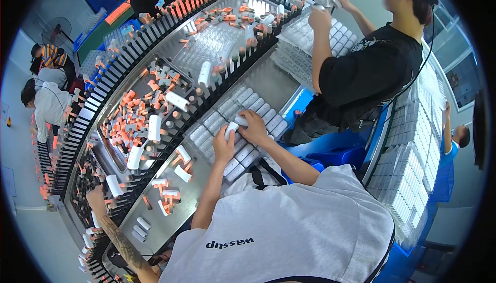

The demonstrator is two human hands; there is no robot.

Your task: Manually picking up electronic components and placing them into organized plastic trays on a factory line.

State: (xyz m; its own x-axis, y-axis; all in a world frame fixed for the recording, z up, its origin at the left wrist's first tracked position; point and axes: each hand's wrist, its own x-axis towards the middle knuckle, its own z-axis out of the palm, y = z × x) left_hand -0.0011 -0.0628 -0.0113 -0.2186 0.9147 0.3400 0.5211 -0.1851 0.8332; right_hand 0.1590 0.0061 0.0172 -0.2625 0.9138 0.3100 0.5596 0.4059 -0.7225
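My left hand (224, 145) is closed around a short white plastic casing (232, 127), its fingers pressed on the sides. Just right of it, my right hand (254, 127) curls its fingers over another white casing (241, 119). Both hands are above a clear plastic tray (193, 136) lying on the metal bench. Rows of smooth, oblong white casings (251, 100) fill many of its slots. The hands and forearms hide the middle of the tray. Between the near casings and my body, a pale cloth with a black strap partly covers the tray's edge.
A curved conveyor of black posts (135, 50) carries white casings with orange parts. Inside it, a metal tray (122, 165) holds orange and grey pieces. Loose white-and-orange assemblies (169, 194) lie left. A co-worker's forearm (121, 236) reaches in; another person (369, 71) stands by stacked trays (297, 58).
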